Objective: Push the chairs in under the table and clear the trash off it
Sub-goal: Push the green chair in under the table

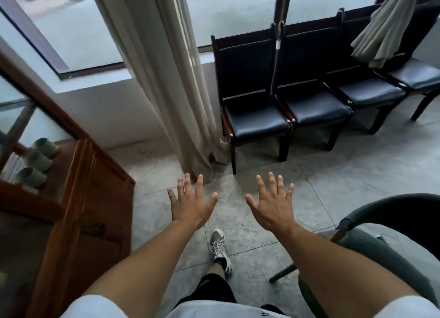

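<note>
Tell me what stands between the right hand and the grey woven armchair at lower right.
Nothing visible. The right hand hovers open over bare floor tiles, and the grey woven armchair sits just to its right, its curved rim unobstructed. No table shows in view.

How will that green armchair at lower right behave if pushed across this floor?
The green armchair probably slides rather than rolls: its visible leg ends without a caster. The tile floor looks smooth, so low drag seems likely. Pushing high on its curved back may tip it.
</note>
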`<state>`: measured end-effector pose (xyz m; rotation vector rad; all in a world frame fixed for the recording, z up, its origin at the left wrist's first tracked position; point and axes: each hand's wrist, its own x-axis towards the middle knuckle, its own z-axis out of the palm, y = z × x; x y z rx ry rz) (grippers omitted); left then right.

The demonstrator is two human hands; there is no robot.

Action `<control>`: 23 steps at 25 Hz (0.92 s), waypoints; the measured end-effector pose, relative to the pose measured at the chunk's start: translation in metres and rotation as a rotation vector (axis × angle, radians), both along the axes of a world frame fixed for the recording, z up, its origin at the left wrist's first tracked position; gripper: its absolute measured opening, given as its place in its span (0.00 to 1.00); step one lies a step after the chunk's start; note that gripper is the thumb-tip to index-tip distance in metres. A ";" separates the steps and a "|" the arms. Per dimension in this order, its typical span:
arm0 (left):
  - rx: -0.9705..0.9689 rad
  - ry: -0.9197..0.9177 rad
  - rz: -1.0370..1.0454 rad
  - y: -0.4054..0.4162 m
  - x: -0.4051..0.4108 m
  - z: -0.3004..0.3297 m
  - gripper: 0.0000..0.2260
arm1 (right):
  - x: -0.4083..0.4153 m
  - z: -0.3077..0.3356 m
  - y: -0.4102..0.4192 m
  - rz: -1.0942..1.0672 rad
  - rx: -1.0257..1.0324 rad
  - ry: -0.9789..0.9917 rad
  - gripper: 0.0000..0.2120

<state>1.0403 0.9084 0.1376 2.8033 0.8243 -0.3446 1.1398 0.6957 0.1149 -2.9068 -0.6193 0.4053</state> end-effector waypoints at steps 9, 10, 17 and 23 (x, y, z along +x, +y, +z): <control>-0.061 0.005 -0.250 0.054 0.215 -0.012 0.37 | 0.169 0.010 0.028 -0.296 -0.064 -0.013 0.37; -0.061 0.009 -0.282 0.056 0.237 -0.011 0.37 | 0.184 0.013 0.027 -0.334 -0.071 -0.014 0.37; -0.062 0.031 -0.495 0.035 0.380 -0.018 0.38 | 0.272 0.011 -0.004 -0.528 -0.092 0.005 0.37; -0.016 -0.006 -0.647 -0.035 0.516 -0.023 0.37 | 0.373 -0.003 -0.068 -0.665 -0.062 0.031 0.37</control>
